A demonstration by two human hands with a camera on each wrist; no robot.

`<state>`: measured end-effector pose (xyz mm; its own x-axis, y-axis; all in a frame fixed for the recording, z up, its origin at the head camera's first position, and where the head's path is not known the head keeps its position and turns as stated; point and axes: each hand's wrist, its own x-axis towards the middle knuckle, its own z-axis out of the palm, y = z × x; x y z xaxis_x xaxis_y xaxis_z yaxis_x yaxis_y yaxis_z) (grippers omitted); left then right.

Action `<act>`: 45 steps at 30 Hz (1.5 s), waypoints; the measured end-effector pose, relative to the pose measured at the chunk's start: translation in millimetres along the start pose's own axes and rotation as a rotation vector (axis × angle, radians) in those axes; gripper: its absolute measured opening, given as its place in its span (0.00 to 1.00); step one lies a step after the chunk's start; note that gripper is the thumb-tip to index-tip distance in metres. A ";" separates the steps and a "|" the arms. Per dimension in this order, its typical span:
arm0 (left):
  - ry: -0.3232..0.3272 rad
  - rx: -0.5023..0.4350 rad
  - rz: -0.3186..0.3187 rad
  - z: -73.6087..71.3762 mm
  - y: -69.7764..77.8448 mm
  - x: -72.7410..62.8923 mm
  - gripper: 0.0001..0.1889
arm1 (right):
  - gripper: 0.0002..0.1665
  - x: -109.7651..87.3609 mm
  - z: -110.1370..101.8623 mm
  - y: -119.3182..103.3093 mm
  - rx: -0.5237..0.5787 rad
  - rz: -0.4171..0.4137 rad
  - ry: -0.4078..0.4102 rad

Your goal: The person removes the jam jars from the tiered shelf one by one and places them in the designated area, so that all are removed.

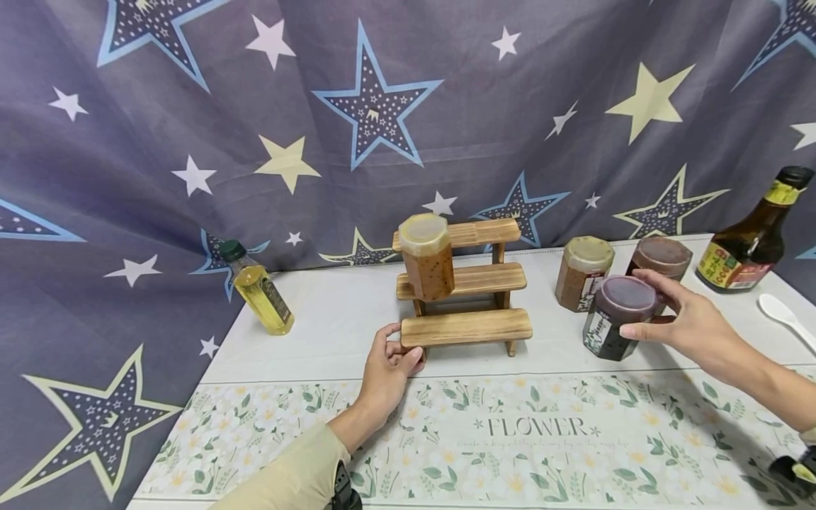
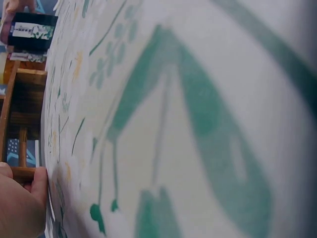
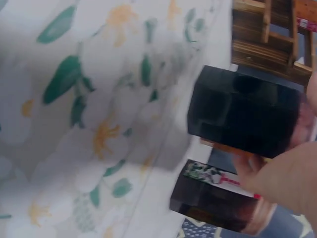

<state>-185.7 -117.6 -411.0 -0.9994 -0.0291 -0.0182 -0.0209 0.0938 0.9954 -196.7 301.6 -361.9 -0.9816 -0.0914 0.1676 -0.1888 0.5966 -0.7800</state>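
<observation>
A small three-tier wooden shelf stands mid-table. My left hand grips the left end of its lowest tier, thumb in front and fingers curled behind. My right hand holds a jar of dark jam with a purple lid, thumb and fingers around its upper part. From the right wrist, that dark jar shows its black side near the thumb. On the shelf's left side stands an orange-brown jar with a pale yellow lid. Behind the held jar are a brown jar and a reddish-lidded jar, partly hidden.
A dark sauce bottle stands at the back right, with a white spoon near it. On the left is a small oil bottle with a green cap. A star-patterned curtain hangs behind the floral-covered table.
</observation>
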 end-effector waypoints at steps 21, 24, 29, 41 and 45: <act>0.012 0.008 -0.008 -1.8 -1.7 -0.9 0.30 | 0.45 33.6 2.3 -117.2 0.021 -0.208 -0.086; 0.012 0.006 -0.007 -1.4 -1.9 -0.9 0.31 | 0.47 38.7 14.1 -128.9 0.041 -0.240 -0.134; 0.009 -0.001 -0.002 -0.5 -2.5 -0.4 0.31 | 0.50 47.4 30.5 -141.8 0.068 -0.274 -0.187; -0.008 -0.008 0.005 -0.3 -1.3 1.2 0.30 | 0.52 65.7 52.6 -158.3 0.104 -0.268 -0.276; -0.011 -0.009 0.004 -0.5 -1.4 1.0 0.30 | 0.54 75.1 64.2 -165.9 0.119 -0.267 -0.304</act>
<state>-186.7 -118.3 -412.4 -0.9997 -0.0175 -0.0156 -0.0170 0.0849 0.9962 -240.9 144.5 -258.7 -0.8583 -0.4717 0.2019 -0.4222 0.4255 -0.8004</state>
